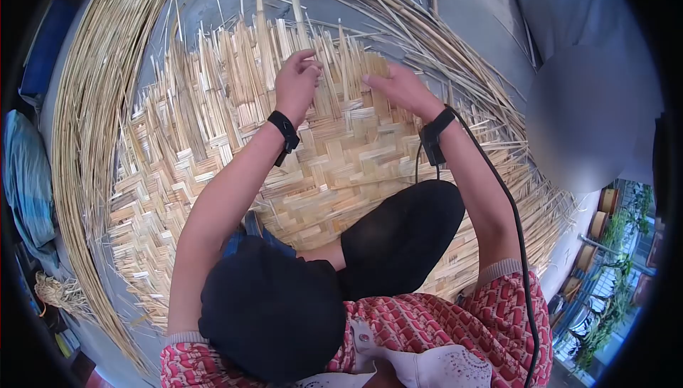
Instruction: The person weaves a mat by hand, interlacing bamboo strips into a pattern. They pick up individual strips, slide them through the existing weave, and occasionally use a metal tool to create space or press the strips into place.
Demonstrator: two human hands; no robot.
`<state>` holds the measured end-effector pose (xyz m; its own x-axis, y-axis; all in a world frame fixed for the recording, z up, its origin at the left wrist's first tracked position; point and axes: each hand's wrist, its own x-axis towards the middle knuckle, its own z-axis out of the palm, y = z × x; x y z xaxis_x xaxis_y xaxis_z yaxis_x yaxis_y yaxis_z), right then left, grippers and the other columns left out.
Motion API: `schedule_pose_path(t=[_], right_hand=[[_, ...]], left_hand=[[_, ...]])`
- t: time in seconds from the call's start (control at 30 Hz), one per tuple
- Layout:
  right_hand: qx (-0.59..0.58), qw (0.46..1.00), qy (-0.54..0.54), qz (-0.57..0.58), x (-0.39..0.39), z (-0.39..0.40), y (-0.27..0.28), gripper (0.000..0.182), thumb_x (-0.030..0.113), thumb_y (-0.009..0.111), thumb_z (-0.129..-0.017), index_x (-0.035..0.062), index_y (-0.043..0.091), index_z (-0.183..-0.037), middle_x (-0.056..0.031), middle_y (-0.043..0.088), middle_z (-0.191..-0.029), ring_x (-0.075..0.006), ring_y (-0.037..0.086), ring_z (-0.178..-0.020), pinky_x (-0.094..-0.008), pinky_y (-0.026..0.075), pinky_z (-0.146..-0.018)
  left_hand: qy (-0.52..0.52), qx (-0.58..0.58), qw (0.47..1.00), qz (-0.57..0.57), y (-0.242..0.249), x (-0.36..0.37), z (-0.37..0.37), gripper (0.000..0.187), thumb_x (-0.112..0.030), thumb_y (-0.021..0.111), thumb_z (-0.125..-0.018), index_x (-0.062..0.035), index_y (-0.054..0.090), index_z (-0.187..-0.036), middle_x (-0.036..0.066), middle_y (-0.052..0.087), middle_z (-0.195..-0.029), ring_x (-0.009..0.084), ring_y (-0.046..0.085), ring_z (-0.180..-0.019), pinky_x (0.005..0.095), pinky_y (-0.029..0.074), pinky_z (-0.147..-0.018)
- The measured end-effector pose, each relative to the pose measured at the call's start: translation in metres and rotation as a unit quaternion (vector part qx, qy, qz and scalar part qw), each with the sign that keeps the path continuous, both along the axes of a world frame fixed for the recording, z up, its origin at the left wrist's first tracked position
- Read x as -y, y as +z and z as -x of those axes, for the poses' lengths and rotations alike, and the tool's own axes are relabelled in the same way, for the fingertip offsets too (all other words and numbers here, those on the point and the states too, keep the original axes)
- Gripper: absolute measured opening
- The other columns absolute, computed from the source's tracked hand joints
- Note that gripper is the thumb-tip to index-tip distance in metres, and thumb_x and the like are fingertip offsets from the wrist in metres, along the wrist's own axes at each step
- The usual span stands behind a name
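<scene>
Knees (334, 274) hide woven mat (341, 153); left hand (295, 78) pinches strip (297, 11).

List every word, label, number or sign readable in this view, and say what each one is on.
No readable text anywhere.
Woven bamboo mat: bare strips, no marks.
Black wristbands on the left hand and right hand: no legible print.
Red patterned top: a repeating pattern, not letters.
Pots at the right edge: too small and blurred to tell.
</scene>
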<state>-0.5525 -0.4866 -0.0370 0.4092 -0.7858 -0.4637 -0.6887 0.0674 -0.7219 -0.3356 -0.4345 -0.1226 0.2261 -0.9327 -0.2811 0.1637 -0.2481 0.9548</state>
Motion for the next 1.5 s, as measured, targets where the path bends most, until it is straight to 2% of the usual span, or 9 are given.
schedule_pose_path(t=[0.03,0.17,0.3,0.63,0.7,1.17,1.37,1.47,1.5], right_hand=[[0.001,1.0,0.003,0.001,0.003,0.0,-0.001,0.037,0.028,0.063,-0.091,0.0007,0.065,-0.116,-0.0127,0.072,-0.097,-0.0199,0.067,-0.086,-0.0335,0.052,-0.08],[0.003,0.999,0.018,0.028,0.006,-0.003,-0.009,0.037,0.024,0.06,-0.092,-0.0013,0.063,-0.12,-0.0104,0.071,-0.101,-0.0168,0.066,-0.09,-0.033,0.051,-0.084],[0.048,0.996,0.003,0.079,0.0,0.0,-0.02,0.038,0.025,0.06,-0.092,-0.002,0.062,-0.119,-0.0127,0.071,-0.101,-0.0207,0.067,-0.091,-0.0352,0.051,-0.085],[-0.021,0.987,-0.017,0.157,0.0,-0.011,-0.035,0.037,0.027,0.058,-0.086,0.0038,0.063,-0.114,-0.0222,0.069,-0.098,-0.0402,0.066,-0.092,-0.045,0.051,-0.082],[-0.024,0.983,-0.016,0.181,-0.002,-0.01,-0.039,0.035,0.028,0.057,-0.086,0.0047,0.062,-0.112,-0.0218,0.069,-0.097,-0.0409,0.065,-0.092,-0.0469,0.051,-0.081],[0.022,0.992,-0.04,0.114,-0.001,-0.008,-0.036,0.039,0.026,0.058,-0.086,0.0076,0.062,-0.12,-0.0189,0.07,-0.1,-0.0378,0.066,-0.094,-0.0428,0.051,-0.083],[0.0,0.99,0.0,0.138,0.004,-0.007,-0.035,0.04,0.027,0.058,-0.087,0.003,0.061,-0.119,-0.0225,0.069,-0.103,-0.0394,0.065,-0.096,-0.0425,0.051,-0.086],[-0.017,0.989,0.005,0.144,0.009,-0.007,-0.04,0.041,0.029,0.058,-0.088,0.0013,0.061,-0.117,-0.0241,0.069,-0.103,-0.0408,0.065,-0.097,-0.0439,0.05,-0.087],[-0.024,0.989,0.005,0.146,0.008,-0.007,-0.043,0.041,0.03,0.058,-0.088,0.0005,0.061,-0.116,-0.0249,0.068,-0.103,-0.0416,0.064,-0.098,-0.0449,0.05,-0.087]], left_hand=[[0.045,0.125,0.991,0.036,-0.002,0.001,-0.008,0.038,-0.011,0.063,-0.094,0.0023,0.052,-0.127,0.013,0.064,-0.114,0.0152,0.066,-0.096,0.0305,0.055,-0.076],[0.061,0.08,0.993,-0.061,0.024,-0.007,-0.005,0.036,-0.015,0.072,-0.087,0.0018,0.056,-0.113,0.012,0.065,-0.106,0.0174,0.067,-0.09,0.031,0.055,-0.076],[-0.147,-0.109,0.976,-0.116,0.023,-0.013,-0.004,0.032,-0.019,0.082,-0.077,-0.0041,0.064,-0.1,0.004,0.068,-0.087,0.0145,0.066,-0.076,0.0288,0.053,-0.069],[-0.091,0.2,0.973,-0.062,0.009,-0.026,0.04,0.027,-0.021,0.077,-0.076,-0.0027,0.067,-0.092,0.009,0.07,-0.081,0.0207,0.068,-0.073,0.0346,0.052,-0.069],[-0.051,0.183,0.982,-0.013,0.007,-0.03,0.043,0.02,-0.015,0.077,-0.078,-0.0033,0.064,-0.086,0.005,0.065,-0.073,0.0112,0.061,-0.067,0.0284,0.05,-0.064],[-0.192,-0.06,0.978,-0.054,0.009,-0.027,0.014,0.016,-0.01,0.072,-0.081,-0.0036,0.065,-0.094,0.001,0.064,-0.082,0.0097,0.06,-0.074,0.0285,0.051,-0.071],[-0.107,0.099,0.988,-0.05,-0.017,-0.021,0.021,0.039,-0.012,0.073,-0.081,0.0021,0.06,-0.115,0.008,0.069,-0.096,0.0196,0.067,-0.087,0.0303,0.053,-0.079],[0.006,0.049,0.998,0.027,-0.006,-0.033,0.021,0.065,-0.013,0.074,-0.081,0.0033,0.043,-0.136,0.019,0.059,-0.128,0.0274,0.06,-0.115,0.0374,0.049,-0.095],[-0.012,0.282,0.95,0.134,-0.005,-0.046,0.022,0.078,-0.021,0.075,-0.082,-0.0002,0.033,-0.144,0.02,0.044,-0.142,0.0304,0.047,-0.128,0.0463,0.041,-0.102]])
